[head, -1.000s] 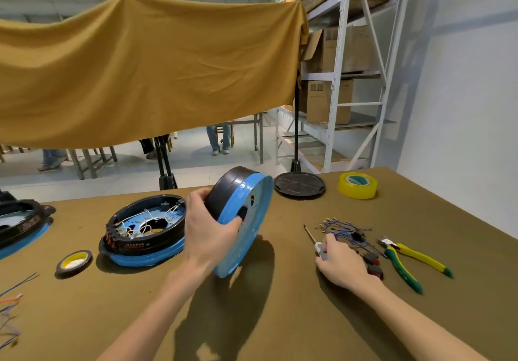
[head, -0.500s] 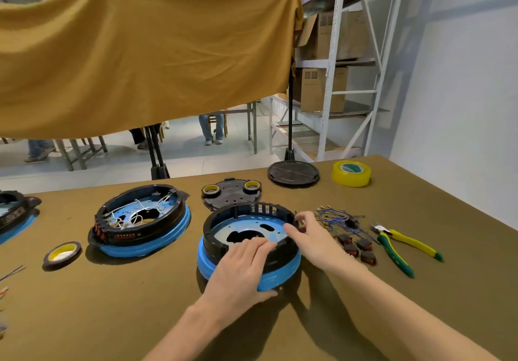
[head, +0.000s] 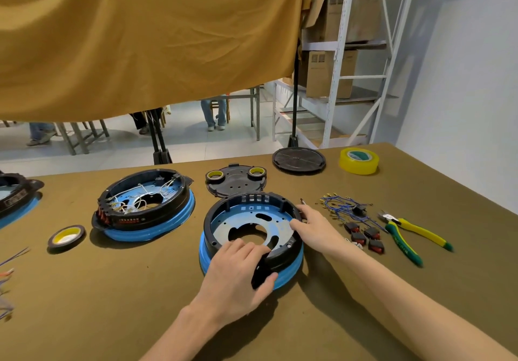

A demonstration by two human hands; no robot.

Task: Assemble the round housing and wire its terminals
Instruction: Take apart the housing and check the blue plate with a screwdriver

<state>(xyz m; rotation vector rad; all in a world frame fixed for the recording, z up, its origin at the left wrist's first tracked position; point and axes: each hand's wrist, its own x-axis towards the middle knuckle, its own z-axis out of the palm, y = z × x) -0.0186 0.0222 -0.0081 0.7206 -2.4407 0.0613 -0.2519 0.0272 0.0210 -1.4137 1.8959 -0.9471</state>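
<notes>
The round housing (head: 249,220), a black ring on a blue base with a blue inner plate, lies flat on the table in front of me. My left hand (head: 238,274) grips its near rim, fingers inside the ring and thumb outside on the black tab. My right hand (head: 311,227) holds the right rim, with fingertips over the edge. A bundle of blue wires with terminals (head: 340,206) and several black-and-red switches (head: 364,236) lie to the right of the housing.
A wired housing (head: 145,206) sits at the left, a third (head: 16,198) at the far left edge. A black cover plate with two tape rolls (head: 235,178), a stand base (head: 299,160), yellow tape (head: 358,161), a tape roll (head: 66,236) and green-yellow pliers (head: 406,234) are on the table.
The housing went from held on edge in my left hand to flat on the table. My right hand left the small screwdriver and took hold of the rim.
</notes>
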